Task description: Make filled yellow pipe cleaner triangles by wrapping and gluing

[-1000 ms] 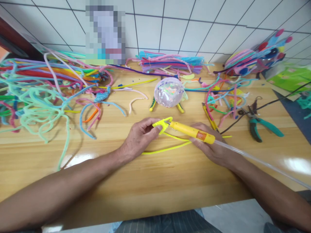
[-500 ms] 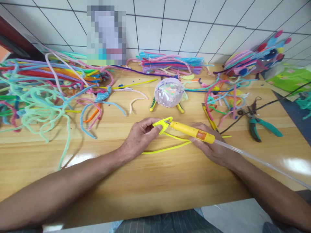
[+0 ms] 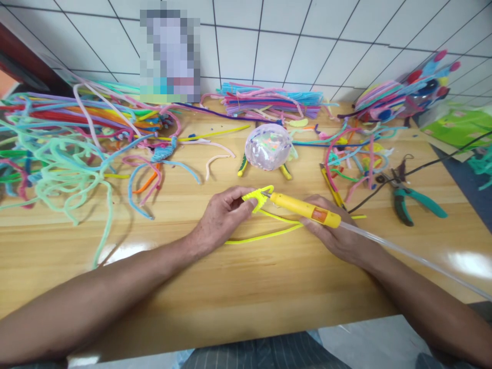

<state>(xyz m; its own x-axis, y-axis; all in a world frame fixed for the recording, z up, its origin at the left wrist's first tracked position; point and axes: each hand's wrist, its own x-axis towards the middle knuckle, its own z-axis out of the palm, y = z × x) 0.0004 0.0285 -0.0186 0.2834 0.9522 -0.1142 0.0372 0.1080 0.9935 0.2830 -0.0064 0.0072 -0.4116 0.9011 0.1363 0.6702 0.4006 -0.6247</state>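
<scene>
My left hand (image 3: 226,212) pinches a small yellow fuzzy piece (image 3: 252,197) between thumb and fingers. In my right hand (image 3: 330,230) is a yellow glue pen (image 3: 300,206), its metal tip touching or very near the right side of the yellow piece. A clear tube runs from the pen's back end to the lower right. One yellow strand (image 3: 279,217) stretches from the piece toward my right hand, and another yellow strand (image 3: 261,238) lies below it. Beyond both hands stands a clear round dome (image 3: 269,147) with colored bits inside.
Tangled pipe cleaners (image 3: 69,169) cover the left of the wooden table (image 3: 238,292). A bundle of them (image 3: 272,101) lies by the tiled wall. At the right are teal-handled pliers (image 3: 409,197), a yellow cutter (image 3: 332,187), a black cord and a green bag (image 3: 457,125).
</scene>
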